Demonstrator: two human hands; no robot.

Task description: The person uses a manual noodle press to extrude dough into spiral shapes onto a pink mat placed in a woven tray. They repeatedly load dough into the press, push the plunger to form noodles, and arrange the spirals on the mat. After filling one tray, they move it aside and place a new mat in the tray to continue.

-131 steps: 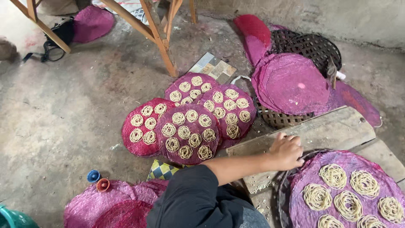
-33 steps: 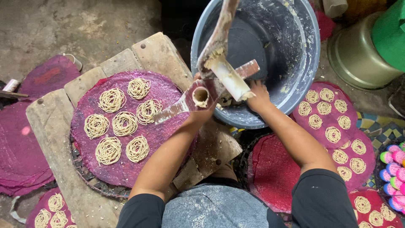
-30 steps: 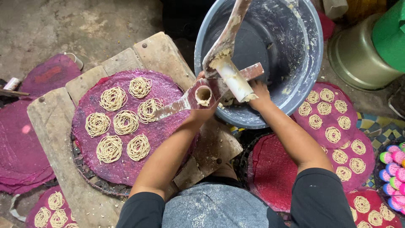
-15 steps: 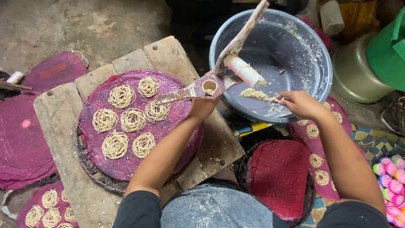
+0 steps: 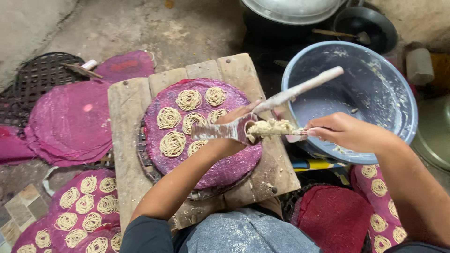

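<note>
Purple mats (image 5: 70, 124) stacked at left. Wooden board (image 5: 126, 154) carrying purple mat (image 5: 229, 168) with noodle coils (image 5: 172, 143). Left hand (image 5: 229, 133) closed round wooden press (image 5: 220, 131), held above the mat. Right hand (image 5: 344, 132) pinching a spatula (image 5: 286, 133), pushing dough (image 5: 272, 127) into press. Blue tub (image 5: 393, 107) at right.

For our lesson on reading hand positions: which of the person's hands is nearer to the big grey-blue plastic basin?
Right. The right hand hangs over the near rim of the big grey-blue plastic basin. The left hand grips the dough press over the round purple mat, beside the basin.
</note>
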